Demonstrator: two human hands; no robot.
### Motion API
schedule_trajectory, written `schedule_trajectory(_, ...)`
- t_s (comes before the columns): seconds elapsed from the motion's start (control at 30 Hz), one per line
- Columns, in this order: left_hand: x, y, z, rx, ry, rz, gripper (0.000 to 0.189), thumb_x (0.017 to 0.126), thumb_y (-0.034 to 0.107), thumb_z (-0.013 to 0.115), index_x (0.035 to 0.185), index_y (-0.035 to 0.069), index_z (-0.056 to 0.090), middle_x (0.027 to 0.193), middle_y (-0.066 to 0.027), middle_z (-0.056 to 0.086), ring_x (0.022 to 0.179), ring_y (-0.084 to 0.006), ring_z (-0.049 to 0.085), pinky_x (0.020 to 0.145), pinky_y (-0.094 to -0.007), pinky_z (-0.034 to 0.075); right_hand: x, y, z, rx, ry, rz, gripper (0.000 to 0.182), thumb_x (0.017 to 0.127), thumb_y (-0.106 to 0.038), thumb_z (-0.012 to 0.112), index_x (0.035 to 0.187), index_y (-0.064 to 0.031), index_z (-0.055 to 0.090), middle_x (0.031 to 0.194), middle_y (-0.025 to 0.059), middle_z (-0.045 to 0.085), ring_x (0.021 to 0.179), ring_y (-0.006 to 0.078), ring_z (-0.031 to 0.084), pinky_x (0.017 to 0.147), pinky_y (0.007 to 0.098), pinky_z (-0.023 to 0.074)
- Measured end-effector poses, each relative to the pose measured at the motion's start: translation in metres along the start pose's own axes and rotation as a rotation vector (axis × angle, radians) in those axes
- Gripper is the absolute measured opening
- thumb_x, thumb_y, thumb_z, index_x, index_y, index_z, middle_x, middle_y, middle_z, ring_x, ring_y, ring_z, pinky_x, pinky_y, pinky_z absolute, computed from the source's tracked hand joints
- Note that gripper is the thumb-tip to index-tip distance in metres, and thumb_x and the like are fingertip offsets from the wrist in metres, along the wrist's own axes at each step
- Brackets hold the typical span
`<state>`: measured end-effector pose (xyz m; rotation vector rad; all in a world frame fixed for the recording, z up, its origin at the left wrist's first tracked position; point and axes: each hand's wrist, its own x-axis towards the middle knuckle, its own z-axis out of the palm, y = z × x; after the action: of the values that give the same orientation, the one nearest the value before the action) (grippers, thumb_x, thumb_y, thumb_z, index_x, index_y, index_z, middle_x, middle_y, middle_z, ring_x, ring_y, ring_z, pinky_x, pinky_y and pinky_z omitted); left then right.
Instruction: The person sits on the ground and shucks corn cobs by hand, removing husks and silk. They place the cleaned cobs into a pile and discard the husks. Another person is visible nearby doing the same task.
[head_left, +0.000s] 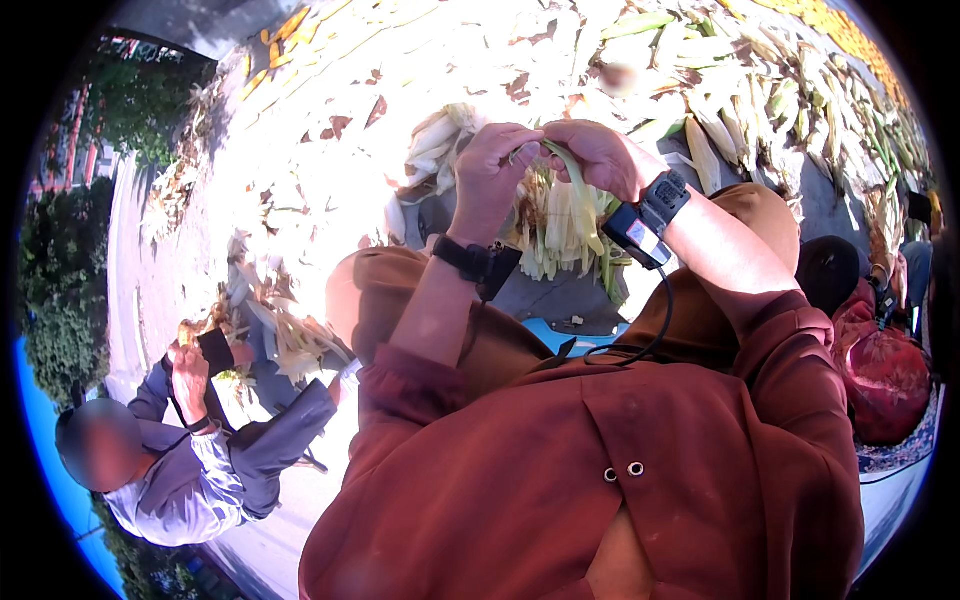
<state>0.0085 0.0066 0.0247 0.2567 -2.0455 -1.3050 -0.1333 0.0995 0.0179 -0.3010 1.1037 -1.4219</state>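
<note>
My left hand (491, 176) and my right hand (600, 154) meet in front of my knees. Both pinch a pale green corn husk strip (576, 184), and its long end hangs down below my right hand. Beneath it, between my knees, is a bundle of pale corn husks (562, 232); whether the strip is joined to it, I cannot tell. Beyond my left hand sits another bundle of pale husks (439, 146). Each wrist wears a black band with a small device, and a cable runs from the right one.
Unhusked corn ears (787, 97) are heaped at upper right. Yellow cobs (289, 34) lie at upper left, more along the far right rim. A co-worker (195, 457) sits at left near loose husks (289, 330); another person (889, 375) is at right. Blue plastic (566, 334) shows beneath me.
</note>
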Motion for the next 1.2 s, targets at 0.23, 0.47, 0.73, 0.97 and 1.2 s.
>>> schedule_trajectory(0.23, 0.004, 0.001, -0.006, -0.444, 0.133, -0.572, 0.017, 0.085, 0.012, 0.063, 0.097, 0.000, 0.067, 0.092, -0.0027, 0.061, 0.070, -0.0070, 0.056, 0.053, -0.0193, 0.044, -0.006, 0.003, 0.001, -0.330, 0.046, -0.277, 0.020, 0.091, -0.017, 0.049, 0.096, -0.0005, 0.059, 0.078, 0.0031, 0.056, 0.070, 0.0083, 0.051, 0.063, 0.0207, 0.0417)
schedule_trajectory(0.47, 0.007, -0.012, 0.003, 0.201, 0.030, 0.197, 0.017, 0.084, 0.013, 0.065, 0.098, 0.005, 0.068, 0.102, -0.0057, 0.061, 0.075, -0.0104, 0.060, 0.066, -0.0216, 0.049, 0.007, 0.017, -0.023, -0.529, -0.077, -0.497, 0.020, 0.091, -0.012, 0.045, 0.099, -0.0001, 0.059, 0.088, 0.0047, 0.057, 0.076, 0.0092, 0.053, 0.066, 0.0219, 0.0426)
schedule_trajectory(0.73, 0.000, 0.003, 0.015, 0.110, -0.061, 0.110, 0.017, 0.081, 0.009, 0.067, 0.097, 0.005, 0.069, 0.104, -0.0064, 0.061, 0.081, -0.0129, 0.061, 0.071, -0.0232, 0.050, -0.003, 0.002, -0.006, -0.134, 0.000, -0.172, 0.020, 0.093, -0.015, 0.041, 0.091, -0.0003, 0.055, 0.082, 0.0054, 0.055, 0.070, 0.0124, 0.052, 0.062, 0.0259, 0.0431)
schedule_trajectory(0.97, 0.002, -0.001, 0.014, -0.317, 0.035, -0.223, 0.019, 0.086, 0.012, 0.063, 0.101, 0.000, 0.066, 0.093, -0.0050, 0.064, 0.066, -0.0078, 0.056, 0.056, -0.0193, 0.044, -0.002, 0.001, -0.006, -0.207, 0.065, -0.267, 0.017, 0.091, -0.017, 0.048, 0.085, -0.0019, 0.054, 0.075, 0.0014, 0.053, 0.066, 0.0091, 0.051, 0.059, 0.0239, 0.0426)
schedule_trajectory(1.2, 0.010, -0.005, 0.004, -0.569, 0.094, -0.626, 0.022, 0.089, 0.009, 0.056, 0.106, -0.004, 0.061, 0.073, -0.0023, 0.058, 0.056, -0.0045, 0.047, 0.048, -0.0174, 0.040, -0.006, 0.010, 0.011, -0.665, 0.140, -0.623, 0.007, 0.086, -0.011, 0.056, 0.085, -0.0040, 0.056, 0.078, 0.0016, 0.055, 0.062, 0.0096, 0.051, 0.061, 0.0233, 0.0440)
